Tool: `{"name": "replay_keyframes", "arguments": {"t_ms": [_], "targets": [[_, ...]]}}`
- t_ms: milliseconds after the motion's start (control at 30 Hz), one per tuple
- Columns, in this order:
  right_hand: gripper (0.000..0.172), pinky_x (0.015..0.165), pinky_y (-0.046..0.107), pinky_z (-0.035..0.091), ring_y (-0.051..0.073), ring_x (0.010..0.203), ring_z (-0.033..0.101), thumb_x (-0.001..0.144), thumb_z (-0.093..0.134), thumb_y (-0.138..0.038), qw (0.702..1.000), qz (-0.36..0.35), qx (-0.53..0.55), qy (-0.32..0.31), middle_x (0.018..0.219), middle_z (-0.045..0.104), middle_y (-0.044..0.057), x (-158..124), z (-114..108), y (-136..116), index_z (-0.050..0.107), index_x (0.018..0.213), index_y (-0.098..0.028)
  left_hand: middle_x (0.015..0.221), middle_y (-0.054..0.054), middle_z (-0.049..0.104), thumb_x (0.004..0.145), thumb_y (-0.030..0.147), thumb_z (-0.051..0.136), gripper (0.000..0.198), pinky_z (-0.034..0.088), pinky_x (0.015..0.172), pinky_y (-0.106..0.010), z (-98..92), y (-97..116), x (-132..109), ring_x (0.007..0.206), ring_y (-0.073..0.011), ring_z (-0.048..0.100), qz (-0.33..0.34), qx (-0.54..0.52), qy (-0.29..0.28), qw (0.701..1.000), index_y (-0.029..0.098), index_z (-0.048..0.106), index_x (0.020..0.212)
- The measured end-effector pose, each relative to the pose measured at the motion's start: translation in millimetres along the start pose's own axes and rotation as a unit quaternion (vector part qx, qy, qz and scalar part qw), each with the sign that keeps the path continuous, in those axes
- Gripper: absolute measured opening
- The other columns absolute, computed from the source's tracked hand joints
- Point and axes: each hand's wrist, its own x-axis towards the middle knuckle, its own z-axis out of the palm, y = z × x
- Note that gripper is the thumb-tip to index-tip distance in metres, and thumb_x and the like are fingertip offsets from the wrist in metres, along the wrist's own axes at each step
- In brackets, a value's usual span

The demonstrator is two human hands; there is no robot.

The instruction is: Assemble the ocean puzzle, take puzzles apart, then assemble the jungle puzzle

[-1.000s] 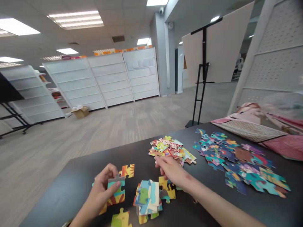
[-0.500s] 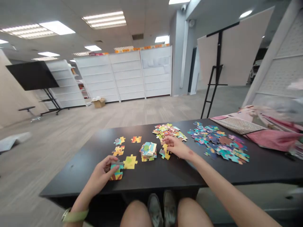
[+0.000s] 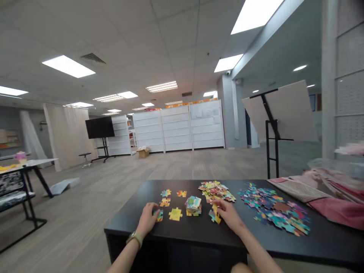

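My left hand (image 3: 148, 218) is closed around a teal puzzle piece (image 3: 160, 216), partly hidden by the fingers, near the left end of the black table. Right of it, with a gap between, lies a yellow puzzle piece (image 3: 175, 214). Beyond are an orange-yellow piece (image 3: 165, 202), a teal-and-yellow piece (image 3: 166, 193) and an orange striped piece (image 3: 182, 193). A stack of puzzle pieces (image 3: 193, 205) stands between my hands. My right hand (image 3: 229, 217) pinches the edge of a yellow-and-teal puzzle piece (image 3: 215, 215) lying right of the stack.
Behind my right hand is a heap of light-coloured puzzle pieces (image 3: 216, 190). A wide spread of blue and purple pieces (image 3: 277, 208) covers the table (image 3: 199, 231) farther right. Pink fabric (image 3: 332, 210) lies along the right edge.
The view has tilted up and swung left. My left hand has drawn the teal piece away from the yellow piece it was beside. My right hand stays at the yellow-and-teal piece.
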Motion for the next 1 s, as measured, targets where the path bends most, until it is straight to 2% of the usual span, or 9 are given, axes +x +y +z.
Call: {"name": "replay_keyframes", "arguments": {"t_ms": [100, 267, 433, 567, 667, 800, 1000], "targets": [[0.028, 0.087, 0.04, 0.056, 0.028, 0.094, 0.074, 0.075, 0.06, -0.027, 0.999, -0.018, -0.033, -0.004, 0.104, 0.079, 0.006, -3.0, 1.2, 2.0, 0.075, 0.098, -0.02, 0.112, -0.006, 0.068, 0.098, 0.033, 0.061, 0.018, 0.051, 0.096, -0.044, 6.4, -3.5, -0.7, 0.107, -0.0249, 0.065, 0.022, -0.002, 0.014, 1.0, 0.018, 0.067, 0.107], [0.028, 0.079, 0.037, 0.055, 0.024, 0.082, 0.072, 0.081, 0.057, -0.029, 0.994, -0.048, -0.09, -0.024, 0.095, 0.078, 0.005, -16.1, 8.5, -15.2, 0.073, 0.103, -0.022, 0.103, -0.006, 0.069, 0.093, 0.035, 0.051, 0.021, 0.049, 0.089, -0.037, 7.8, -6.7, -3.2, 0.099, -0.0254, 0.065, 0.049, -0.031, 0.026, 0.998, 0.022, 0.066, 0.099], [0.026, 0.08, 0.034, 0.058, 0.023, 0.089, 0.072, 0.088, 0.057, -0.032, 0.99, -0.059, -0.116, -0.062, 0.099, 0.076, 0.007, -25.0, 24.0, -38.0, 0.067, 0.109, -0.021, 0.093, -0.005, 0.067, 0.092, 0.029, 0.047, 0.017, 0.048, 0.082, -0.036, 5.2, -6.8, -5.2, 0.09, -0.0248, 0.064, 0.049, -0.051, 0.036, 0.997, 0.022, 0.063, 0.091], [0.019, 0.097, 0.039, 0.053, 0.025, 0.105, 0.068, 0.093, 0.055, -0.034, 0.983, -0.074, -0.142, -0.093, 0.112, 0.073, 0.009, -28.3, 29.7, -50.7, 0.068, 0.101, -0.023, 0.101, -0.004, 0.068, 0.086, 0.026, 0.058, 0.01, 0.047, 0.089, -0.037, 0.9, -2.5, -7.2, 0.101, -0.0262, 0.062, 0.073, -0.064, 0.025, 0.995, 0.024, 0.065, 0.093], [0.023, 0.101, 0.044, 0.05, 0.028, 0.109, 0.066, 0.096, 0.054, -0.041, 0.976, -0.068, -0.18, -0.1, 0.114, 0.072, 0.01, -36.1, 27.0, -56.8, 0.068, 0.098, -0.023, 0.103, -0.005, 0.067, 0.086, 0.025, 0.059, 0.01, 0.046, 0.09, -0.038, -1.0, -1.5, -7.4, 0.103, -0.0272, 0.061, 0.076, -0.07, 0.035, 0.994, 0.025, 0.065, 0.094], [0.03, 0.108, 0.05, 0.046, 0.034, 0.123, 0.06, 0.083, 0.072, -0.046, 0.961, -0.031, -0.244, -0.127, 0.129, 0.069, 0.011, -50.4, 22.9, -55.9, 0.071, 0.105, -0.026, 0.097, -0.005, 0.066, 0.088, 0.022, 0.055, 0.009, 0.048, 0.086, -0.038, -1.2, -2.0, -8.1, 0.095, -0.0258, 0.062, 0.067, -0.073, 0.065, 0.993, 0.024, 0.063, 0.091], [0.015, 0.102, 0.044, 0.052, 0.031, 0.118, 0.064, 0.083, 0.068, -0.036, 0.962, -0.046, -0.217, -0.157, 0.12, 0.073, 0.009, -51.9, 23.0, -41.0, 0.072, 0.093, -0.026, 0.087, -0.003, 0.065, 0.089, 0.019, 0.05, 0.013, 0.049, 0.078, -0.034, -1.4, 3.0, -10.6, 0.085, -0.0226, 0.063, 0.06, -0.052, 0.118, 0.99, 0.023, 0.061, 0.083]]}}
